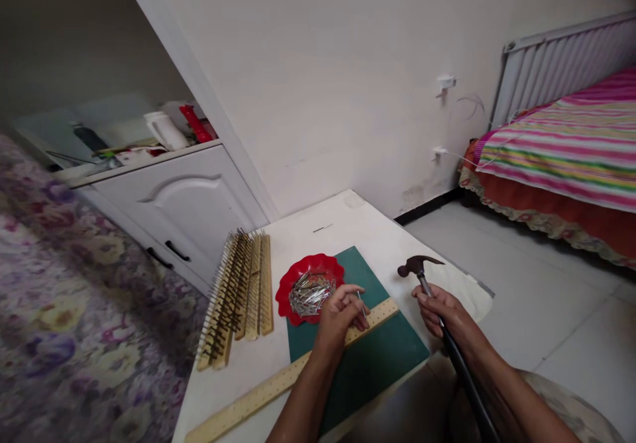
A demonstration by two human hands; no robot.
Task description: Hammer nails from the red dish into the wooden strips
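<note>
Thin silver metal nail is pinched in L hand at long tan wood strip w/ holes; black-handled claw hammer is gripped in R hand. L hand might be hit if swing's crooked.

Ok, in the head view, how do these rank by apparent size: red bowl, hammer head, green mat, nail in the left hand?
Largest to smallest:
1. Green mat, even partly covered
2. Red bowl
3. Hammer head
4. Nail in the left hand
</note>
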